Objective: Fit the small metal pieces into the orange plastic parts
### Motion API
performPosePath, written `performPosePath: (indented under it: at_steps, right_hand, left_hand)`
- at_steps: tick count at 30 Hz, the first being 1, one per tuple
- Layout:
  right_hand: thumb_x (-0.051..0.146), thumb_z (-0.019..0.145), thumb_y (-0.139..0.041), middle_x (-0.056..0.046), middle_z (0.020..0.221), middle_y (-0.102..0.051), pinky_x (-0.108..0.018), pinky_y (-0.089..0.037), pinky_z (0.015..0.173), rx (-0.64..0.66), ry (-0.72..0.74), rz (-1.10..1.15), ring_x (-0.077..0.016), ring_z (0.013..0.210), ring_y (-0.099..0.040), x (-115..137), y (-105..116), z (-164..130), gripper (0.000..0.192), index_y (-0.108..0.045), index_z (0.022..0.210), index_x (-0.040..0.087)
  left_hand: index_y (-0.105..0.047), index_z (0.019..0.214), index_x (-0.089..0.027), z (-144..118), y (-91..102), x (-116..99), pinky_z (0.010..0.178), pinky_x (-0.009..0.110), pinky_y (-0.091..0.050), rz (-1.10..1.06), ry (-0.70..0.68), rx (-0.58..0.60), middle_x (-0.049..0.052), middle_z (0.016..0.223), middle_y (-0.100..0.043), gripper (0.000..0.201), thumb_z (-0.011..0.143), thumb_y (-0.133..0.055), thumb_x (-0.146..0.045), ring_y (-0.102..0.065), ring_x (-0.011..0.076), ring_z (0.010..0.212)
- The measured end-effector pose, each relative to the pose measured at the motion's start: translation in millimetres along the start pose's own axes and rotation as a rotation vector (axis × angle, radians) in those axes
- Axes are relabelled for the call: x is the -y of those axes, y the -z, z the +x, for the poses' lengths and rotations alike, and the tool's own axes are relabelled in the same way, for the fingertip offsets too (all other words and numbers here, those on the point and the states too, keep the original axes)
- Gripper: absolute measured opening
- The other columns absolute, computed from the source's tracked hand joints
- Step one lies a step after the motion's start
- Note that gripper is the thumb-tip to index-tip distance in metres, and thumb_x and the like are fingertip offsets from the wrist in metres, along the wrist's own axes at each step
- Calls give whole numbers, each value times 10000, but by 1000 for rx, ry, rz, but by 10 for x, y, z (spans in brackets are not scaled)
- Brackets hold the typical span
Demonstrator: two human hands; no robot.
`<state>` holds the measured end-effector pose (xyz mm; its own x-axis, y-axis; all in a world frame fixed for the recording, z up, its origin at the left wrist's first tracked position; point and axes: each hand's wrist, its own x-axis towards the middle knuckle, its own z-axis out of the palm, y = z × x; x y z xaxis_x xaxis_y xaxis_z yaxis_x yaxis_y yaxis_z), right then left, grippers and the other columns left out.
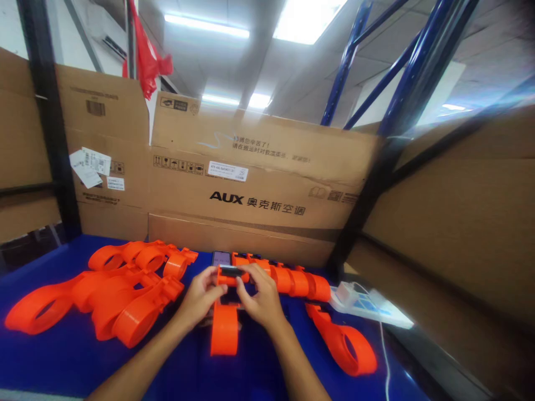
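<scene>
Forearms reach in from the near edge over the blue desk (62,356).
Left hand (199,298) and right hand (259,301): close together, fingers curled, both pinching one orange part (224,328) at its top end; its strap runs down toward the camera between the wrists.
Right of the right hand: single orange loop (346,345), lying flat.
Left of the left hand: pile of orange loops (104,295), overlapping.
Just beyond the hands: phone (221,258) and a row of orange pieces (292,280).
Farther right: white power strip (368,306) with cable.
Behind everything: cardboard boxes (259,189), upright as a wall; blue rack struts (401,72) above.
</scene>
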<state>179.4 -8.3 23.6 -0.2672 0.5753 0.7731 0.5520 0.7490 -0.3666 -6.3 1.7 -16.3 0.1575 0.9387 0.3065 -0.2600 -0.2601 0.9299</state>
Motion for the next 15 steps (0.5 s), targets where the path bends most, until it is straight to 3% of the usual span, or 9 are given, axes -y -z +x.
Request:
performPosePath:
  at_steps: [4, 10, 13, 15]
  right_hand:
    - [209, 916, -598, -92, 1052, -707, -374, -554, 830, 32, 18, 14, -235, 948, -666, 2, -29, 1, 242, -684, 1141, 227]
    - [262, 922, -615, -81, 1016, -686, -343, -553, 774, 66, -4, 122, -214, 894, -658, -3, -37, 9, 320, -678, 1236, 250]
    - [303, 945, -571, -60, 959, -703, -305, -534, 671, 64, -92, 176, -182, 754, -637, -69, 7, 18, 356, -643, 1288, 240]
    - [324, 959, -527, -54, 877, -713, -285, -511, 623, 17, -182, 186, -172, 680, -619, -149, 58, 17, 312, -675, 1207, 206]
  left_hand:
    - [-667, 1104, -177, -6, -20, -40, 735, 281, -499, 10, -41, -4, 43, 889, -720, 390, 749, -749, -314, -657, 190, 792]
    - [-664, 1081, -178, -14, -6, -65, 612, 247, -464, 37, -3, -3, 21, 818, -692, 375, 781, -725, -394, -604, 147, 639]
    - [-656, 1086, -175, -3, 20, -25, 571, 231, -433, 51, 8, 0, 7, 796, -673, 374, 793, -719, -399, -562, 118, 578]
    - [-653, 1088, -170, 7, 34, 8, 546, 223, -414, 64, 15, -11, -7, 742, -647, 377, 798, -715, -404, -545, 114, 554]
